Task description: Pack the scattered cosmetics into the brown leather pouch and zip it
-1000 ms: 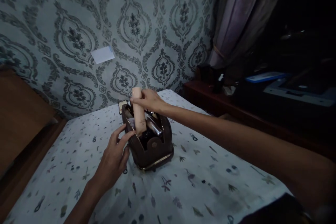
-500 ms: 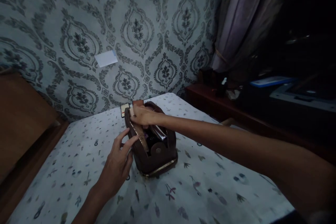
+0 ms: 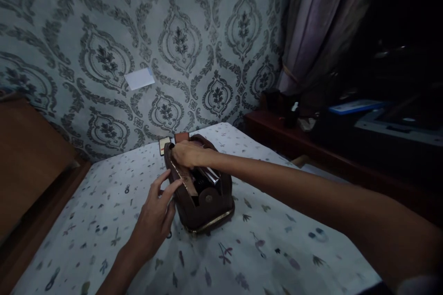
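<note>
A dark brown zipped bag (image 3: 204, 212) rests on the patterned cloth with its top unzipped. My left hand (image 3: 155, 207) is at its left side, fingers apart, fingertips touching the rim by the zip. My right hand (image 3: 188, 153) reaches into the far end of the opening; its fingers are hidden inside, so what they hold does not show. Within the bag, a shiny silver item (image 3: 212, 176) lies near the right wall, and a tan flat piece (image 3: 188, 184) stands along the left wall. Other contents are too dark to make out.
Behind the bag lie a phone (image 3: 164, 145) with a lit screen and a small brown item (image 3: 182, 137). The white printed cloth (image 3: 263, 249) meets a papered wall. A brown wooden panel (image 3: 31, 161) is at left, a dark red ledge (image 3: 266, 124) at right.
My right hand has dipped slightly deeper into the far end of the bag, and its fingers are now hidden. My left hand and the bag have hardly moved.
</note>
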Demonstrator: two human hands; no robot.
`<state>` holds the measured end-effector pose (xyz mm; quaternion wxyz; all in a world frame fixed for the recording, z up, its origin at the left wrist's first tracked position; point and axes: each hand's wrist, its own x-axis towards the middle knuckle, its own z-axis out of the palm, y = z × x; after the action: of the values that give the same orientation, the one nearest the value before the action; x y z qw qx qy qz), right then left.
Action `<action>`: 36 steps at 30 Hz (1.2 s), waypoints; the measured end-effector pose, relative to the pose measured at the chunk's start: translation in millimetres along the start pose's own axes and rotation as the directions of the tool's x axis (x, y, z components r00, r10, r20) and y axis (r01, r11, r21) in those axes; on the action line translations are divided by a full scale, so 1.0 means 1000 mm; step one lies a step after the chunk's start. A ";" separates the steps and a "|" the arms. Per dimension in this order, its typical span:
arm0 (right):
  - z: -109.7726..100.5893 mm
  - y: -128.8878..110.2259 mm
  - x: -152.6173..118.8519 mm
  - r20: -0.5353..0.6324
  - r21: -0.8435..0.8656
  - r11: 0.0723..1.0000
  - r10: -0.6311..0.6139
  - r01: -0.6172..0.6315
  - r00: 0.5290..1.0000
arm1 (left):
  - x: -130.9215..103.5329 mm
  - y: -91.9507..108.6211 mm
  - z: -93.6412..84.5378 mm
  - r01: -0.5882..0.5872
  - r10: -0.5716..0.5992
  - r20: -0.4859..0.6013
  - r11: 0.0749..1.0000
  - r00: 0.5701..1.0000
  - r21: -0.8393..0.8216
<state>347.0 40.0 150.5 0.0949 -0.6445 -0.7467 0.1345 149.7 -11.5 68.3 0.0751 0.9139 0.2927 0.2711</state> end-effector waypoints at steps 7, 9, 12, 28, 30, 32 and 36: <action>-0.012 0.020 -0.046 -0.199 -0.099 0.995 -0.023 0.003 0.980 | -0.001 -0.003 0.006 0.012 -0.013 -0.019 0.998 1.000 -0.060; -0.005 0.026 -0.055 -0.210 -0.126 0.992 -0.036 0.010 0.977 | -0.002 -0.003 0.011 0.058 -0.067 -0.058 0.990 0.996 -0.131; 0.004 0.033 -0.062 -0.204 -0.146 0.989 -0.017 -0.014 0.979 | -0.002 -0.002 0.018 0.130 -0.163 -0.093 0.948 0.982 -0.291; 0.016 0.024 -0.082 -0.108 -0.154 0.928 -0.357 0.339 0.928 | 0.002 -0.002 0.025 0.177 -0.221 -0.050 0.881 0.974 -0.438; 0.020 0.019 -0.084 -0.072 -0.140 0.928 -0.358 0.346 0.931 | 0.001 -0.002 0.024 0.185 -0.231 -0.052 0.878 0.972 -0.441; 0.023 0.017 -0.083 -0.083 -0.146 0.932 -0.346 0.332 0.935 | 0.000 -0.002 0.024 0.183 -0.232 -0.057 0.877 0.971 -0.445; 0.026 0.018 -0.079 -0.104 -0.169 0.938 -0.321 0.302 0.941 | -0.001 -0.003 0.024 0.183 -0.234 -0.063 0.878 0.970 -0.443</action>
<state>367.4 -37.6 123.0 0.1143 -0.5305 -0.8397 0.0186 160.8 -8.8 46.6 0.2887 0.8201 0.3254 0.3716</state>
